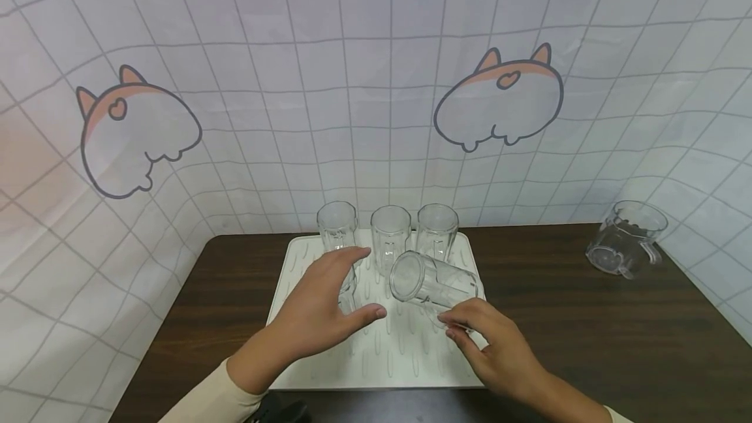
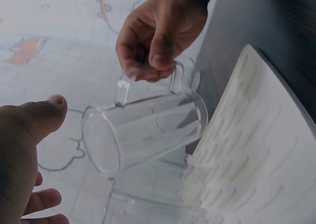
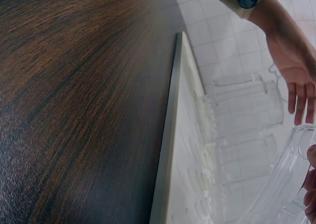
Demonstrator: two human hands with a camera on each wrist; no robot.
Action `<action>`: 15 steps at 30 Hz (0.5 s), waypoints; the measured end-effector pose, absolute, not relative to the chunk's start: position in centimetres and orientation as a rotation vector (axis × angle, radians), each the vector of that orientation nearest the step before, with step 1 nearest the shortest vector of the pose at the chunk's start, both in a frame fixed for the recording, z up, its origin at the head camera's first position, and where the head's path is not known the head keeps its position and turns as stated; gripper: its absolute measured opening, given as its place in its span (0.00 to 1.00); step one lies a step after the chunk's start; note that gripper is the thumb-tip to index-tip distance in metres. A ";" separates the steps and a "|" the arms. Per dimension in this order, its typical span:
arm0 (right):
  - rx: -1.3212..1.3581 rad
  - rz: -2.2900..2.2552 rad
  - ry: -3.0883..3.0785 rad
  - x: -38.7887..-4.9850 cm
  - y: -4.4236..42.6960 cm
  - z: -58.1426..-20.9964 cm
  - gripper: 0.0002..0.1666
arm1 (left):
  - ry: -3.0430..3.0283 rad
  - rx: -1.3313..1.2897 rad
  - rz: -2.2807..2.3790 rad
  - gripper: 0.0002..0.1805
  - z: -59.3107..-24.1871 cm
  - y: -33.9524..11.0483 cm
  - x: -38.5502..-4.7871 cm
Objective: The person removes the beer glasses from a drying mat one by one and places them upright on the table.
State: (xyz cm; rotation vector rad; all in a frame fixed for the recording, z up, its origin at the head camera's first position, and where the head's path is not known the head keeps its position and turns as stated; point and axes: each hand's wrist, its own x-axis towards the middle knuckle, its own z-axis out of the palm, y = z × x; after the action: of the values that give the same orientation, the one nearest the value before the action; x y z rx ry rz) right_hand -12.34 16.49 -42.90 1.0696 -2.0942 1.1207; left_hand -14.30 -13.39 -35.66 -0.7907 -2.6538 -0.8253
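Observation:
By its handle, my right hand (image 1: 493, 343) pinches a clear glass mug (image 1: 443, 284), tilted on its side above the white ribbed tray (image 1: 388, 364), its round end facing left. In the left wrist view the thumb and fingers close on the mug's handle (image 2: 123, 89). My left hand (image 1: 320, 305) is held to the left of that mug, thumb and fingers spread, apart from it. Three upright clear glasses (image 1: 337, 220), (image 1: 390, 222), (image 1: 437, 219) stand along the tray's back. Another glass (image 1: 348, 289) is partly hidden behind my left hand.
A clear glass mug (image 1: 625, 240) with a handle stands at the right rear of the dark wooden table (image 1: 587, 331). Behind the table hangs a white gridded cloth (image 1: 364, 103) with cartoon animals. A dark object (image 1: 282, 410) shows at the bottom, near my left sleeve.

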 end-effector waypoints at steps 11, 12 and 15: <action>1.091 1.080 -2.063 -12.2 16.5 -42.4 0.14 | -2.670 -0.813 -0.752 0.47 -34.9 -10.4 -15.1; 1.096 1.080 -2.060 -12.2 16.5 -42.4 0.14 | -2.677 -0.808 -0.727 0.47 -34.9 -10.2 -15.2; 1.115 1.083 -2.048 -12.1 16.4 -42.3 0.14 | -2.690 -0.786 -0.656 0.47 -34.9 -9.7 -15.4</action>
State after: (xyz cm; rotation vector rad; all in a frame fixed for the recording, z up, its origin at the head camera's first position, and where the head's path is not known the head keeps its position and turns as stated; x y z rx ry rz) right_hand -12.14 16.42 -42.32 1.1148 -2.0477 1.0829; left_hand -15.35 -9.72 -34.91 -0.7865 -2.6900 -0.6565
